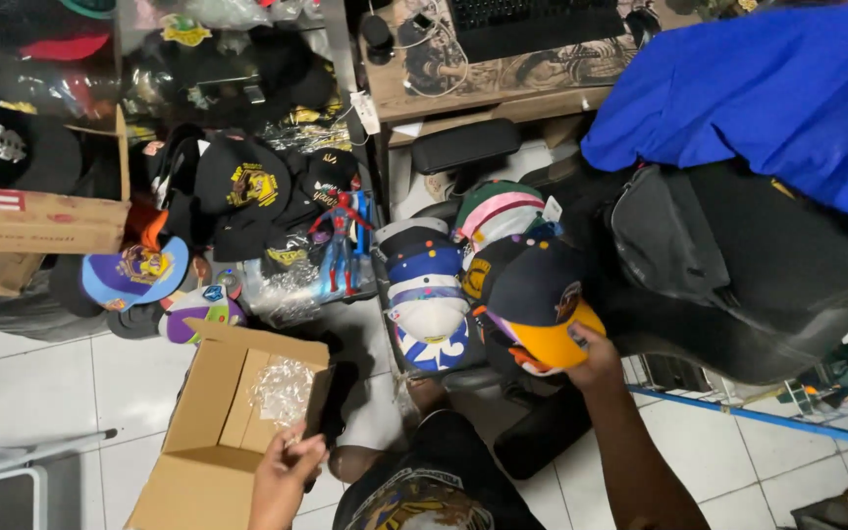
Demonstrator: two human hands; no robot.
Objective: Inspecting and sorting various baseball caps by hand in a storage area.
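One head-worn camera looks steeply down from above at close range, taking in the tiled floor (41,393), an open cardboard box (223,432) and stacked caps (488,275).

left hand (287,469) low, fingers curled, right hand (596,355) raised, arm extended, gripping

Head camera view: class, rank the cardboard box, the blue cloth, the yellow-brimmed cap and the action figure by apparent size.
1. Blue cloth
2. Cardboard box, though it lies nearer the camera
3. Yellow-brimmed cap
4. Action figure

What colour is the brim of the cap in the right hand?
Yellow-orange brim, dark navy crown; head view.
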